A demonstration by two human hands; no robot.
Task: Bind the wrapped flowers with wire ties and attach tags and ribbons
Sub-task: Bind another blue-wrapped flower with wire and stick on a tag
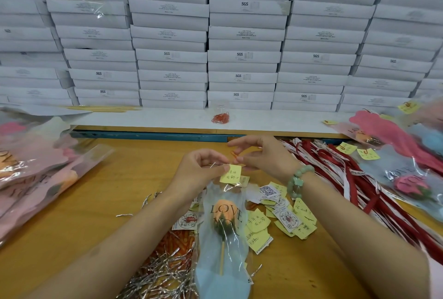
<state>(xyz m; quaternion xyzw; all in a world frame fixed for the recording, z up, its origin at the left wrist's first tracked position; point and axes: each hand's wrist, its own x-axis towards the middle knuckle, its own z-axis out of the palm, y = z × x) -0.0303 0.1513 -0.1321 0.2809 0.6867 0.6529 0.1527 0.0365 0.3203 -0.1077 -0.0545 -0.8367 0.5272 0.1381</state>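
Note:
A wrapped orange flower (pixel 225 217) in a clear "LOVE YOU" sleeve lies lengthwise on the wooden table, its stick pointing toward me. My left hand (pixel 199 167) pinches the sleeve's top edge together with a yellow handwritten tag (pixel 231 174). My right hand (pixel 261 155), with a green bead bracelet on the wrist, pinches a small orange paper clip (pixel 234 154) just above the tag. Silver wire ties (pixel 163 272) lie heaped at the lower left of the flower. Red and white ribbons (pixel 340 174) spread to the right.
Loose yellow tags and round QR stickers (pixel 282 212) are scattered right of the flower. Wrapped flowers are piled at the left (pixel 33 169) and right (pixel 402 155). A bag of orange clips (pixel 220 117) sits on a white shelf below stacked white boxes (pixel 242 35).

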